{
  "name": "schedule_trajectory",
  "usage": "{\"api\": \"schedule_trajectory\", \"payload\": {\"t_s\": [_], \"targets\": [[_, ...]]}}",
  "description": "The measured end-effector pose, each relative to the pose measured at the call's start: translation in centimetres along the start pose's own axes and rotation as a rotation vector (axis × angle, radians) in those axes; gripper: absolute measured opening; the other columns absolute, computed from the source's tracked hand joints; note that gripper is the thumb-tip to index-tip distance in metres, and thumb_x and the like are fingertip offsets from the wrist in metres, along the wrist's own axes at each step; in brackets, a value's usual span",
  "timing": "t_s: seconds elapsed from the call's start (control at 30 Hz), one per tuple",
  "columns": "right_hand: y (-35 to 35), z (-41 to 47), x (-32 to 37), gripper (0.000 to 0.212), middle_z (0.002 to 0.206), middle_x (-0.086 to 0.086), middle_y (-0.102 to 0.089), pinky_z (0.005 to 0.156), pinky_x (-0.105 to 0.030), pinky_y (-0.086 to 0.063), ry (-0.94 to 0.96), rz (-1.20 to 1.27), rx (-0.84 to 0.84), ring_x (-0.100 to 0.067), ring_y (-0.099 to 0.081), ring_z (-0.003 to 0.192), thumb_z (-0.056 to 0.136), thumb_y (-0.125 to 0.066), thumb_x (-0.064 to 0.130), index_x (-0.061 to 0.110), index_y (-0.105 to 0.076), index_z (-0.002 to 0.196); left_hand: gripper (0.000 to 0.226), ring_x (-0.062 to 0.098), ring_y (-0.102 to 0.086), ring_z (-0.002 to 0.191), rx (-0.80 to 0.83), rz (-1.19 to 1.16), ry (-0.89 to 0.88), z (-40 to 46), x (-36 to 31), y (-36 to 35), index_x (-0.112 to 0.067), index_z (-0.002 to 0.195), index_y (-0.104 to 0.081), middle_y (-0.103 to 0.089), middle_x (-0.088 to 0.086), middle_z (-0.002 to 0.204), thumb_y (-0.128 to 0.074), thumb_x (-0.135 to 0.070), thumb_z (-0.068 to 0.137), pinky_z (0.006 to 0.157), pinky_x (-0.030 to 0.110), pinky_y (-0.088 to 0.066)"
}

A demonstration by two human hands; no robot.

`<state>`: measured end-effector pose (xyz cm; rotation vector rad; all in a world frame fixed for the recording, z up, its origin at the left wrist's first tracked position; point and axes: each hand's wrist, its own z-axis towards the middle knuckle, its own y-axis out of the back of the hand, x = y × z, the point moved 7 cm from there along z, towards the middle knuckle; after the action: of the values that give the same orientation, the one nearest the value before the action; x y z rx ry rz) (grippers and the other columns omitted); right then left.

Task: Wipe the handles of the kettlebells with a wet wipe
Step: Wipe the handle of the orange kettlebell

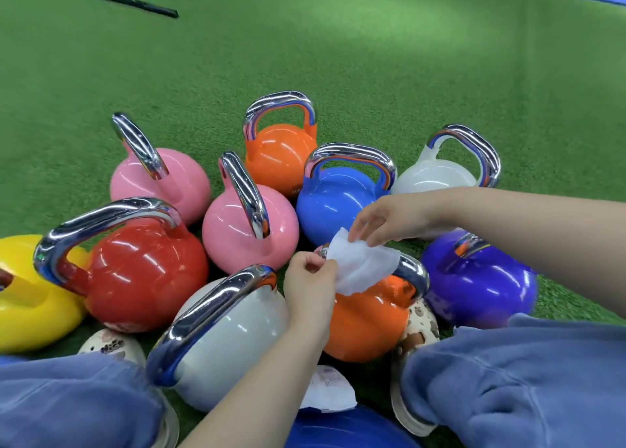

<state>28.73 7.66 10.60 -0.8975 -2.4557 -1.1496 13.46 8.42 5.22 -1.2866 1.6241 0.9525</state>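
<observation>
Both hands pinch the wet wipe [360, 266], left hand [310, 278] low, right hand [389, 224] high, spreading it over the orange kettlebell's handle [411, 271], ready to wrap it.

Both hands spread a white wet wipe [360, 266] over the chrome handle [411, 271] of the near orange kettlebell [367, 325]: the left hand [310, 286] pinches its left edge, the right hand [389, 222] its top. Coloured kettlebells crowd the green turf floor [338, 58].
</observation>
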Motion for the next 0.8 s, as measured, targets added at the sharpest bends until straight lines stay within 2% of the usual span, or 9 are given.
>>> {"api": "schedule_trajectory", "payload": {"t_s": [0.1, 0.2, 0.27, 0.33, 0.43, 0.5, 0.6, 0.7, 0.8], "targets": [[-0.3, 0.5, 0.2, 0.026, 0.112, -0.004, -0.063, 0.099, -0.037, -0.045, 0.042, 0.099, -0.022, -0.022, -0.058, 0.105, 0.090, -0.052, 0.005, 0.028, -0.063, 0.095, 0.027, 0.000, -0.045, 0.075, -0.160, 0.137, -0.359, 0.0, -3.6, 1.8, -0.020, 0.080, -0.044, -0.043, -0.003, 0.089, -0.054, 0.004, 0.080, 0.067, 0.007, -0.033], [-0.3, 1.4, -0.1, 0.029, 0.112, -0.005, -0.065, 0.096, -0.037, -0.045, 0.034, 0.121, -0.025, -0.021, -0.062, 0.100, 0.088, -0.049, 0.003, 0.028, -0.064, 0.088, 0.021, -0.004, -0.042, 0.086, -0.027, 0.231, -0.740, 0.5, -6.9, -0.6, -0.007, 0.096, -0.051, -0.041, -0.006, 0.097, -0.045, 0.007, 0.081, 0.081, 0.001, -0.033], [-0.1, 1.8, -0.7, 0.017, 0.098, -0.006, -0.064, 0.088, -0.033, -0.045, 0.004, 0.207, -0.048, -0.020, -0.061, 0.086, 0.088, -0.054, 0.005, 0.022, -0.058, 0.087, 0.020, 0.010, -0.044, 0.091, 0.162, 0.348, -0.789, 1.0, -7.3, -3.4, 0.002, 0.103, -0.051, -0.043, 0.003, 0.103, -0.045, 0.006, 0.085, 0.081, 0.004, -0.034], [-0.1, 1.9, -1.3, 0.015, 0.091, -0.010, -0.060, 0.082, -0.027, -0.045, -0.016, 0.333, -0.050, -0.019, -0.057, 0.080, 0.088, -0.054, 0.000, 0.015, -0.052, 0.088, 0.017, 0.023, -0.048, 0.093, 0.283, 0.532, -0.710, 1.3, -6.0, -5.6, 0.002, 0.109, -0.049, -0.044, 0.010, 0.105, -0.044, -0.005, 0.094, 0.079, 0.018, -0.039], [-0.3, 1.9, -2.4, 0.018, 0.089, -0.011, -0.054, 0.075, -0.023, -0.043, -0.056, 0.360, -0.037, -0.018, -0.050, 0.081, 0.088, -0.049, -0.004, 0.014, -0.052, 0.089, 0.028, 0.032, -0.052, 0.098, 0.315, 0.984, -0.769, 1.1, -4.4, -7.5, -0.005, 0.111, -0.050, -0.056, 0.014, 0.106, -0.033, -0.025, 0.100, 0.078, 0.039, -0.037], [-0.3, 2.1, -2.8, 0.015, 0.090, -0.009, -0.054, 0.072, -0.021, -0.043, -0.087, 0.313, -0.060, -0.016, -0.049, 0.080, 0.090, -0.048, 0.002, 0.015, -0.054, 0.094, 0.042, 0.032, -0.054, 0.095, 0.340, 0.999, -0.803, 1.4, -4.4, -7.7, -0.009, 0.111, -0.056, -0.063, 0.013, 0.101, -0.024, -0.033, 0.099, 0.076, 0.042, -0.040], [-0.6, 2.6, -2.9, 0.017, 0.087, -0.006, -0.056, 0.072, -0.024, -0.044, -0.111, 0.277, -0.064, -0.015, -0.050, 0.077, 0.090, -0.047, 0.004, 0.016, -0.056, 0.097, 0.046, 0.033, -0.054, 0.085, 0.423, 0.777, -0.621, 3.1, -3.4, -6.9, -0.011, 0.080, -0.059, -0.063, 0.015, 0.085, -0.024, -0.036, 0.096, 0.071, 0.040, -0.039], [-0.8, 3.0, -3.1, 0.025, 0.084, -0.005, -0.061, 0.079, -0.028, -0.044, -0.134, 0.268, -0.044, -0.015, -0.053, 0.076, 0.087, -0.047, -0.002, 0.020, -0.057, 0.088, 0.043, 0.028, -0.045, 0.066, 0.442, 0.348, -0.241, 5.8, -0.7, -5.5, -0.020, 0.051, -0.052, -0.055, 0.004, 0.057, -0.033, -0.039, 0.084, 0.070, 0.038, -0.036], [-1.0, 3.2, -3.5, 0.025, 0.087, -0.004, -0.063, 0.080, -0.028, -0.046, -0.156, 0.279, -0.022, -0.017, -0.056, 0.082, 0.088, -0.047, -0.001, 0.020, -0.058, 0.087, 0.045, 0.020, -0.044, 0.061, 0.351, 0.016, 0.079, 6.8, 1.8, -4.6, -0.025, 0.052, -0.058, -0.054, -0.007, 0.040, -0.040, -0.031, 0.092, 0.074, 0.037, -0.038]]}}
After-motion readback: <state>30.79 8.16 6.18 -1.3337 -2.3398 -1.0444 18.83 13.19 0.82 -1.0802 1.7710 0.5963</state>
